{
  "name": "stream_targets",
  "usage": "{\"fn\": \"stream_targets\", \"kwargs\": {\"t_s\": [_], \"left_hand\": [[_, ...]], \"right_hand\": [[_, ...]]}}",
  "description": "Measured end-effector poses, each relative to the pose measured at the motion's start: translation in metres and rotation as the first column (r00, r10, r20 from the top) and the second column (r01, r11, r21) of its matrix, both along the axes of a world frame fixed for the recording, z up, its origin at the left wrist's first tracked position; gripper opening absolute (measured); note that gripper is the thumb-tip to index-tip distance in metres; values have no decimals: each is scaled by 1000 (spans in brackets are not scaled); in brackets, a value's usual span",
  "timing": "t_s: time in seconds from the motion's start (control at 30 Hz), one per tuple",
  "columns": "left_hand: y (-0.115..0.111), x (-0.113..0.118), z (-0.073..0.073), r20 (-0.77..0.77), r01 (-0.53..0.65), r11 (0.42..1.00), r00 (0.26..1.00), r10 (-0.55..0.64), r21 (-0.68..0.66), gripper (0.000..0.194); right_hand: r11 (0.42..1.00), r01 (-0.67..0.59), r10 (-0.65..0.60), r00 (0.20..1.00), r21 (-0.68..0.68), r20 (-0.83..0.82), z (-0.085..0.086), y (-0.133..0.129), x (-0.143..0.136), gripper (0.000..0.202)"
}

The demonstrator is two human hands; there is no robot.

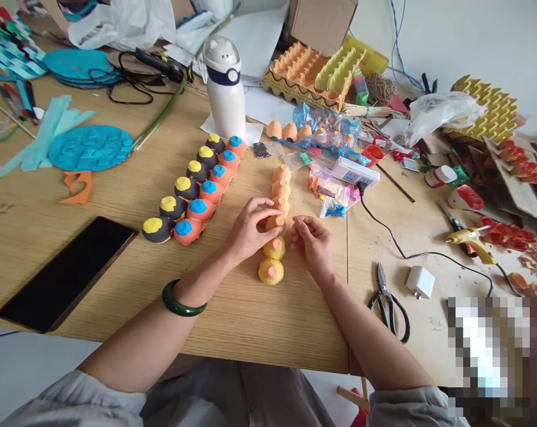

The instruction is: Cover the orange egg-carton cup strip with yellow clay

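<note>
A strip of egg-carton cups (275, 248) lies lengthwise in front of me, peach at its far end, with yellow coating around the nearer cups. My left hand (251, 230) grips this strip from the left, thumb and fingers around one cup near its middle. Just right of the strip, my right hand (313, 242) is closed in a pinch; whatever its fingertips hold is too small to make out. Left of my hands stand two joined rows of cups, a black row (187, 189) with yellow tops and an orange row (212, 191) with blue tops.
A tablet (67, 273) lies at the left, a white bottle (226, 104) behind the rows. Clay packets (328, 188), a power strip (356, 172) with its cord, scissors (387, 305), a white charger (420, 281) and a glue gun (470, 238) lie to the right. Egg trays (313, 74) are stacked behind.
</note>
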State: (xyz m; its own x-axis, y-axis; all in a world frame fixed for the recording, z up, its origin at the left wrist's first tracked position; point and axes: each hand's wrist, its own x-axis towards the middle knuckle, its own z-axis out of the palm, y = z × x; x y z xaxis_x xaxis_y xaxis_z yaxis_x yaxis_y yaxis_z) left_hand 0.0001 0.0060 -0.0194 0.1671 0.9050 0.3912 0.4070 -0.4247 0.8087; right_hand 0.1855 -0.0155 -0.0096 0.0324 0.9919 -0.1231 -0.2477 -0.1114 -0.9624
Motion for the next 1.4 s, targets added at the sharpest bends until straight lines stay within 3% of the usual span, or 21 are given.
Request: {"fn": "stream_targets", "kwargs": {"t_s": [0.2, 0.3, 0.57, 0.77, 0.93, 1.2, 1.4], "left_hand": [[-7, 7, 9, 106, -50, 998, 993, 55, -44, 23], [-11, 9, 17, 207, -25, 996, 977, 41, -82, 27], [-20, 9, 36, 191, -61, 997, 980, 52, 43, 25], [-22, 13, 31, 306, -25, 995, 951, 53, -96, 27], [-25, 17, 28, 308, 16, 993, 951, 21, -115, 26], [-19, 11, 26, 265, -54, 987, 960, 93, -150, 26], [-7, 3, 19, 255, -111, 985, 957, 142, -131, 27]], "right_hand": [[999, 8, -11, 996, 32, 93, 0, -16, 10, 32], [999, -20, 18, 998, 28, 55, 2, -18, 12, 31], [998, -32, 29, 998, -45, -61, 12, -16, 18, 26], [998, -26, 22, 997, -51, -72, 11, -16, 19, 25], [997, 10, -15, 998, -74, -66, 16, -16, 19, 25], [1000, -17, 17, 999, 7, 27, 10, -21, 14, 23], [997, 30, -35, 996, 65, 78, 6, -18, 17, 8]]}}
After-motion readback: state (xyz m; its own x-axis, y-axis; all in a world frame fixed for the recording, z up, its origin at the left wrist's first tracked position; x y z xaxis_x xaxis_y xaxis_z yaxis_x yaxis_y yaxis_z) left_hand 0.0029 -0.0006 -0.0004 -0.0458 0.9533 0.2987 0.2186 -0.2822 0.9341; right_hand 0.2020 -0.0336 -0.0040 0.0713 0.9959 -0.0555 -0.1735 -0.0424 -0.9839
